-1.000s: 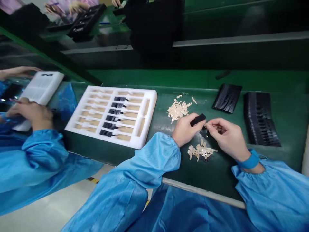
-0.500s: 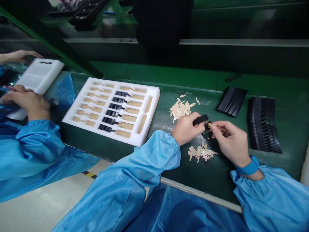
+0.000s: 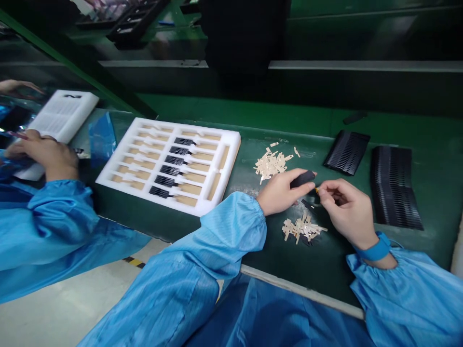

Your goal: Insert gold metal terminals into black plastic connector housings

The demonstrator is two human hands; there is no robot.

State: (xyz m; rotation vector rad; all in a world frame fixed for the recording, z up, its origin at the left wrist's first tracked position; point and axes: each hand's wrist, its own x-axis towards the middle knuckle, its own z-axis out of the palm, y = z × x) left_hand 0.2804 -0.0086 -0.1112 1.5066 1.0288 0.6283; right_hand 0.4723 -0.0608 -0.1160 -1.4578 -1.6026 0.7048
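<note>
My left hand [image 3: 280, 192] is closed around a small dark block-shaped part [image 3: 302, 179], its thumb lying along the near side. My right hand [image 3: 345, 209] pinches a tiny yellow-orange piece [image 3: 317, 190] close against the end of that dark part. Whether the two pieces touch cannot be made out. Below my hands lies a pile of cream-coloured flat tabs [image 3: 303, 228], with small black bits [image 3: 308, 204] just above it. A second pile of cream tabs [image 3: 271, 163] is beyond my left hand.
A white foam tray [image 3: 164, 205] with several black parts in its slots stands to the left. Black ribbed sheets [image 3: 396, 188] lie to the right, another [image 3: 347, 152] beside them. At far left a co-worker's hands [image 3: 54, 154] are near a white foam block [image 3: 74, 113].
The dark part in my left hand has turned, showing more of its broad face. Both hands stay close together. The co-worker's hands have shifted slightly.
</note>
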